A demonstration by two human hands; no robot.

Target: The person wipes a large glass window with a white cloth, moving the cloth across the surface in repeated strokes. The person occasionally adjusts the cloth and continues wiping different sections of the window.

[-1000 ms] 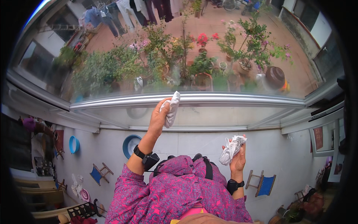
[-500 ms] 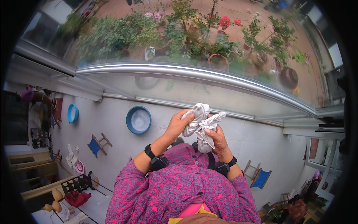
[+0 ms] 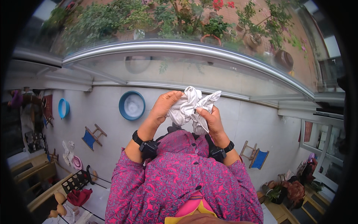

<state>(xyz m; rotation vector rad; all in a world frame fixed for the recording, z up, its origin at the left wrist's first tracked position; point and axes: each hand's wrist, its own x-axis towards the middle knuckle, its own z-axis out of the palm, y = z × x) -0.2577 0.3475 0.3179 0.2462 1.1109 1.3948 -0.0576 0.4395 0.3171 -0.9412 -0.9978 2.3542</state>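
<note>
A white, crumpled cloth (image 3: 182,112) hangs between my hands in front of my torso, with a knot-like gathering near its right side and a loose end sticking up to the right. My left hand (image 3: 163,105) is closed on the cloth's left edge, thumb on top. The thumb of my right hand (image 3: 212,120) presses on the bunched part, and its fingers curl behind, partly hidden by the fabric. A short end of the cloth droops below my right thumb.
A blue basin (image 3: 132,105) with whitish, foamy-looking contents stands on the floor ahead left. Folding stools with blue seats stand to the left (image 3: 88,139) and right (image 3: 258,159). A smaller blue basin (image 3: 63,108) is farther left. A metal-framed glass partition (image 3: 179,47) spans ahead, potted plants beyond.
My left hand has moved left, away from the right, and the cloth's left part is spread wider between them. The whole view has also shifted, with the surroundings now higher in the picture.
</note>
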